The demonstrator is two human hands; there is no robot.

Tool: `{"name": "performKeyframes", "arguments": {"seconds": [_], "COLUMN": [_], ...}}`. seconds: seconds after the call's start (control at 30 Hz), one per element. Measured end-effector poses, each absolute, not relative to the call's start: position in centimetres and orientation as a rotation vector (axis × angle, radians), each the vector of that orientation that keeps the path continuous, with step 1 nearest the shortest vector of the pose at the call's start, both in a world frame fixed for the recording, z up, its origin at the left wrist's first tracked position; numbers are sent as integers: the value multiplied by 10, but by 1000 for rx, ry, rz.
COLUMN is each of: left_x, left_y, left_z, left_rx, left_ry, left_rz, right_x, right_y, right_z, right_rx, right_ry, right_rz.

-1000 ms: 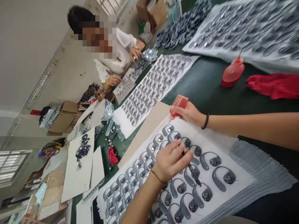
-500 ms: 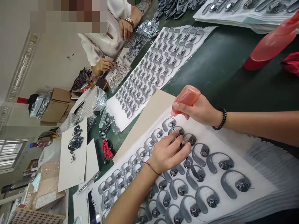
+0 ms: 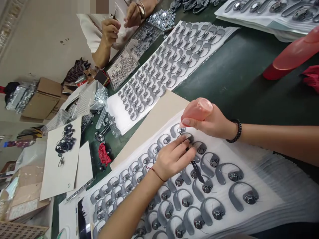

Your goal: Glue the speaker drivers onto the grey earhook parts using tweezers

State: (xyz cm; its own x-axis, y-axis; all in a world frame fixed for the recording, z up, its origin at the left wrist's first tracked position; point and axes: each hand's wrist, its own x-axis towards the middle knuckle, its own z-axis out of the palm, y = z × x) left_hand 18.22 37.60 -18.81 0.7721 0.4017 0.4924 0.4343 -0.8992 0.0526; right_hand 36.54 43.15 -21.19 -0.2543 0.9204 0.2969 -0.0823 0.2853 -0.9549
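My right hand [image 3: 214, 121] grips a pink squeeze bottle [image 3: 198, 111], tipped so its nozzle points down at a grey curved piece with a shiny silver stud [image 3: 179, 130] at the sheet's upper edge. Pinched in my left hand [image 3: 173, 158] are slim black tweezers [image 3: 196, 171] with white lettering; their tip is by that same stud, just below the nozzle. Rows of similar grey curved pieces [image 3: 235, 176], each with a dark faceted stud and some with fine threads, lie on a white layered sheet [image 3: 261, 172] beneath both hands.
Across the green table [image 3: 239, 73], a co-worker's hands [image 3: 109, 31] are raised above a tray of silver beads [image 3: 123, 69]. Another white sheet of grey pieces [image 3: 159, 71] lies between us. A second pink bottle [image 3: 286, 59] stands at right; a red cloth [image 3: 104, 154] lies left.
My left hand has shifted slightly up-left, bringing the tweezers' tip to the stud under the nozzle. The bottle is tipped more steeply. The co-worker's hands have lifted from the bead tray.
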Motion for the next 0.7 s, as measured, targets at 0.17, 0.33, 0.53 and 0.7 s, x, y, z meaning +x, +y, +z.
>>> {"name": "performKeyframes", "arguments": {"seconds": [0.17, 0.33, 0.53, 0.7], "left_x": [187, 188, 187, 188], "left_y": [375, 375, 375, 374], "left_z": [-188, -188, -188, -187], "left_rx": [-2844, -2821, -2833, -2822], "left_ry": [-663, -642, -634, -641], "left_rz": [-695, -692, -647, -622], "right_x": [364, 364, 363, 362], "right_y": [429, 426, 426, 425], "right_z": [-214, -214, -214, -216], "right_rx": [-704, -728, -749, -782], "right_ry": [-1739, -1741, -1807, -1792], "right_rz": [936, 942, 862, 867]}}
